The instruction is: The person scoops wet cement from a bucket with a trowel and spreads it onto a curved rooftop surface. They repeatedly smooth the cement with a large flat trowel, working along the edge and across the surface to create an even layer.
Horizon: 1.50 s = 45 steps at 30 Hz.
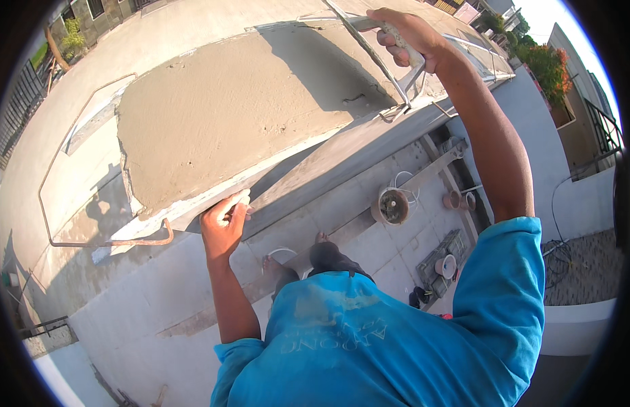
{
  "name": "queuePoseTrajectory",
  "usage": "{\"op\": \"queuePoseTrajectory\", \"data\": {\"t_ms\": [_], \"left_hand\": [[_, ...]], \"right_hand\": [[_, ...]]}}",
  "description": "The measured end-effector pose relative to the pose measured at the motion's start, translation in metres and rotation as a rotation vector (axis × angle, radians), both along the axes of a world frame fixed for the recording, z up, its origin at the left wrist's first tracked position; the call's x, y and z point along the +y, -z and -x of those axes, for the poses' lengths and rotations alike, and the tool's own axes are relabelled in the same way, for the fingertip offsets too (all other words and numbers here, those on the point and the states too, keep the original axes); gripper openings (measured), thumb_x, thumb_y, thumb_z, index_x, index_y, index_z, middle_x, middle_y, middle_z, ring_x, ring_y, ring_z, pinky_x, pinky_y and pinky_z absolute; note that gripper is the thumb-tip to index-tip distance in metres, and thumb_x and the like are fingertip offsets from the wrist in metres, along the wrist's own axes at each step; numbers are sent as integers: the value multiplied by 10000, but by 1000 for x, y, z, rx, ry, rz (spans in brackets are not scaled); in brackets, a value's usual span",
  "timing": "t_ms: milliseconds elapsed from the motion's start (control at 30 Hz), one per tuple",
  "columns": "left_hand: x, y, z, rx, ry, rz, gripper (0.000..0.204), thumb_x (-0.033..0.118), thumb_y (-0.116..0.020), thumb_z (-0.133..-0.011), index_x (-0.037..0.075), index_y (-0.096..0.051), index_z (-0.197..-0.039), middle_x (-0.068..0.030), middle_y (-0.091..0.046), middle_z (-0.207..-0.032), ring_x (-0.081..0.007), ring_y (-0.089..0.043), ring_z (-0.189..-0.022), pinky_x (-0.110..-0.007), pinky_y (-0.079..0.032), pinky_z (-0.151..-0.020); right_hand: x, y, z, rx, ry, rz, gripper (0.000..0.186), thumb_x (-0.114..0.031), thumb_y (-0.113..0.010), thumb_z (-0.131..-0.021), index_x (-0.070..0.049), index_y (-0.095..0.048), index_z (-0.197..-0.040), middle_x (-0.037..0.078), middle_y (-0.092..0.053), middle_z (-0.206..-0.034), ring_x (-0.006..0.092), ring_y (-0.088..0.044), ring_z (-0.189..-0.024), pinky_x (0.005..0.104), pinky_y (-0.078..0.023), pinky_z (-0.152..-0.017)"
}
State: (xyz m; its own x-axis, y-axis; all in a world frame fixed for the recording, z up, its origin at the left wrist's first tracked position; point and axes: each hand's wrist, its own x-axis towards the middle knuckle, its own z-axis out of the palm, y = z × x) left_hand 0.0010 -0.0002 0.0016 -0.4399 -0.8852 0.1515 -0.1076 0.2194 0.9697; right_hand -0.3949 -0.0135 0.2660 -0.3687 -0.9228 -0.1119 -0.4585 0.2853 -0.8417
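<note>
Bucket (376, 206): greyish material inside | right fingers (400, 56): wrapped round tool handle (414, 57) | left fingers (228, 203): curled, hold unclear

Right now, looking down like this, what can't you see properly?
All in the head view:
Far end of the metal tool: cut off by the top edge.
Anything inside the left hand: hidden by its curled fingers.
What's in the bucket: too small to tell.
Legs: mostly covered by the blue shirt.

From my remote seat, I see mortar (240, 115) spread over the ledge (193, 202), the float (399, 92) along its right end, a rod (145, 241) at its left. Below the near edge are a bucket (377, 211) and, rightward, a tray (454, 241).
</note>
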Motion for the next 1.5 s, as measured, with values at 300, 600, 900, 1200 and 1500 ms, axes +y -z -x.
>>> {"op": "queuePoseTrajectory", "data": {"t_ms": [300,600,900,1200,1500], "left_hand": [[0,4,2,18,-28,-88,242,145,-691,-951,2,-744,-1139,-114,-752,-850,-137,-691,-699,-280,-550,-690],[4,-1,1,-30,-43,-49,200,41,-675,-932,-27,-738,-1109,-137,-764,-990,-173,-741,-769,-286,-592,-690],[5,32,4,120,-140,173,154,-8,-701,-902,-64,-728,-1043,-166,-761,-917,-202,-734,-712,-307,-588,-630],[7,21,9,-21,-219,208,59,-11,-707,-863,-35,-747,-899,-111,-728,-733,-174,-704,-625,-290,-563,-590],[10,23,16,87,-295,92,108,-85,-646,-835,-46,-738,-874,-100,-695,-693,-188,-696,-595,-291,-570,-557]], "right_hand": [[-23,8,-26,484,-114,-204,496,-386,-503,-1018,40,-670,-1211,-29,-421,-582,69,-379,-371,268,-364,-426],[-13,-47,-1,525,-362,63,498,-404,-523,-1035,54,-627,-1201,-8,-466,-545,41,-509,-343,153,-492,-408],[-23,-51,19,653,-340,-362,480,-432,-450,-1043,10,-628,-1098,2,-446,-582,44,-440,-327,206,-429,-352],[-82,-17,9,702,-429,-305,394,-384,-524,-1004,-64,-678,-1176,20,-528,-643,99,-440,-433,264,-405,-429],[-192,9,-12,657,-367,-241,444,-378,-558,-969,-96,-687,-1287,214,-668,-1123,284,-620,-921,444,-511,-798]]}}
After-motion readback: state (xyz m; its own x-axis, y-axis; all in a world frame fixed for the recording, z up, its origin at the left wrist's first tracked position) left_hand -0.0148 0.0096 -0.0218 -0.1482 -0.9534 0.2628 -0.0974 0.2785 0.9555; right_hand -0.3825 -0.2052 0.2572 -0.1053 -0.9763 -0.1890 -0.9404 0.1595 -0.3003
